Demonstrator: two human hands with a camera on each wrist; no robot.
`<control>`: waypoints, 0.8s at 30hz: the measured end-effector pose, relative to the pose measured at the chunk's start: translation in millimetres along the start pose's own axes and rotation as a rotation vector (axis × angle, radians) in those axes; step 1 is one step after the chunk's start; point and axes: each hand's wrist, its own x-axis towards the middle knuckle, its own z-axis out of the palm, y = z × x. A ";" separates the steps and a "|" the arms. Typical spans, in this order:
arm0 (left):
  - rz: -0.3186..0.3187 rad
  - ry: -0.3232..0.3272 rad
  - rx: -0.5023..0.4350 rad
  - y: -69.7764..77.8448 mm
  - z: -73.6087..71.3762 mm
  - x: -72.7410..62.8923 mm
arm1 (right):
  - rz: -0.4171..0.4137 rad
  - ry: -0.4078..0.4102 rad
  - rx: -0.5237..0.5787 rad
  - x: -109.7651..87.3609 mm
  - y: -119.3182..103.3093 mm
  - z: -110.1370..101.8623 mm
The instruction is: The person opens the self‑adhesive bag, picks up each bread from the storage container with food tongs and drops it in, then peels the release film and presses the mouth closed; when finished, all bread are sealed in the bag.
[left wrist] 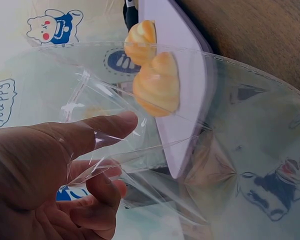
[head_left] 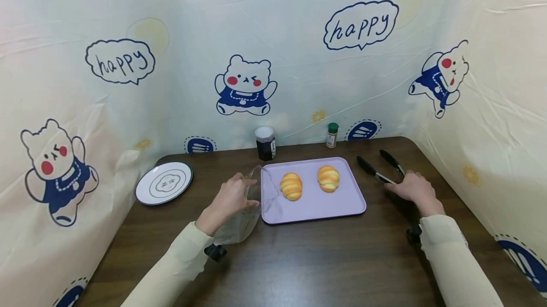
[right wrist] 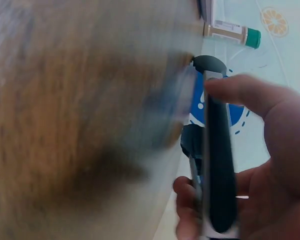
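Observation:
My left hand (head_left: 231,197) holds a clear plastic bag (head_left: 239,231) at the left edge of the lilac tray (head_left: 314,209). Thumb and fingers stand apart at the bag's mouth in the left wrist view, with the film (left wrist: 265,150) stretched around them. On the tray lie two small golden bread rolls, a left one (head_left: 291,186) and a right one (head_left: 328,178). Right of the tray, my right hand (head_left: 415,188) grips black-tipped metal tongs (right wrist: 220,165), their arms spread and tips pointing toward the back of the table.
A white plate (head_left: 147,190) with a dark rim lies at the back left. Behind the tray stand a dark jar with a pale lid (head_left: 266,144) and a small green-capped bottle (head_left: 331,136). Printed curtains enclose the brown table (head_left: 316,264) at the back and sides.

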 end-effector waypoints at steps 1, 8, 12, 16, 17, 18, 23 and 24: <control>-0.003 -0.002 0.001 0.1 0.1 0.2 | -0.004 0.015 0.001 0.1 0.0 -0.4; -0.005 0.003 0.011 -0.2 1.7 0.8 | -0.056 0.095 -0.002 -1.2 -0.5 -1.7; -0.007 0.000 0.009 0.2 2.0 1.0 | -0.098 0.132 0.011 -7.7 -6.7 -6.6; -0.013 0.004 0.012 0.6 2.0 1.6 | -0.157 0.159 0.023 -15.7 -20.1 -14.9; -0.015 0.005 0.013 0.7 2.1 1.6 | -0.173 0.161 0.025 -17.7 -24.2 -16.8; -0.010 0.010 0.018 0.6 2.2 1.7 | -0.191 0.161 0.025 -19.7 -28.4 -18.5; 0.015 0.020 0.039 0.2 2.9 2.5 | -0.265 0.160 0.009 -28.6 -50.1 -21.5; 0.021 0.022 0.042 -0.1 3.0 2.8 | -0.275 0.161 0.002 -30.2 -54.3 -21.3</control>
